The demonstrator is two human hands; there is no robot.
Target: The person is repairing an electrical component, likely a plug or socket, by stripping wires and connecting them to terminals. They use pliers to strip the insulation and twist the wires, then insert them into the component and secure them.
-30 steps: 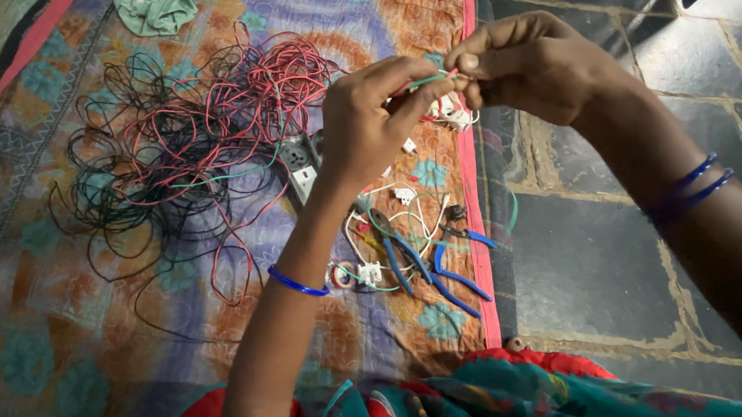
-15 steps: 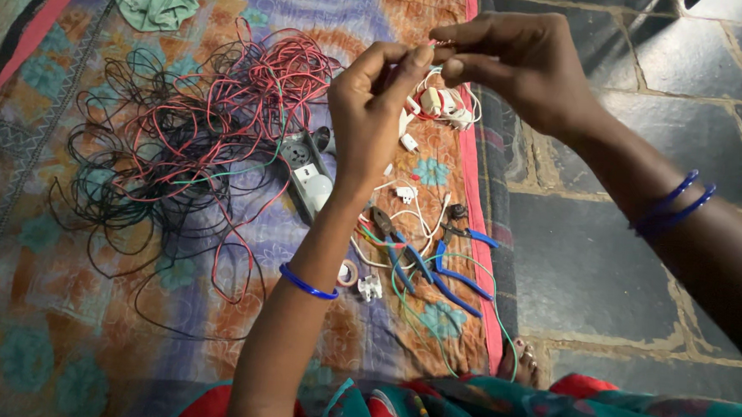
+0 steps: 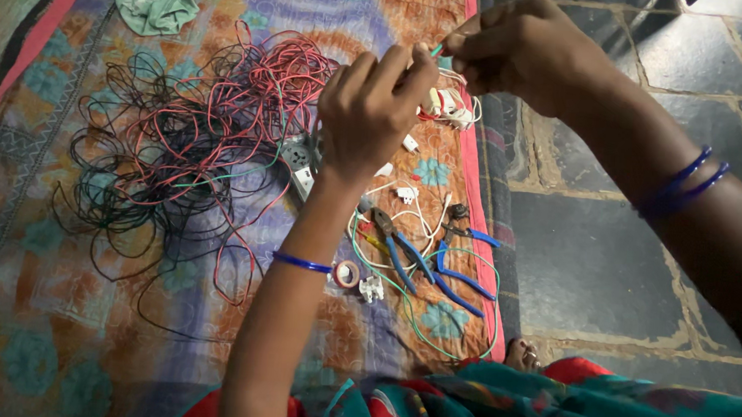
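Head view, hands [image 3: 450, 77] pinching thin green wire [image 3: 436, 49] (tangled cables [image 3: 197, 132] below)

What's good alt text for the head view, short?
Two bare hands, left hand and right hand, pinch a thin green wire between fingertips above a patterned fabric mat. Below lie a tangle of red and black wires and blue-handled pliers.

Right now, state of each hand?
Left hand: fingers pinched shut on a thin green wire.
Right hand: closed, pinching the same wire's other end.
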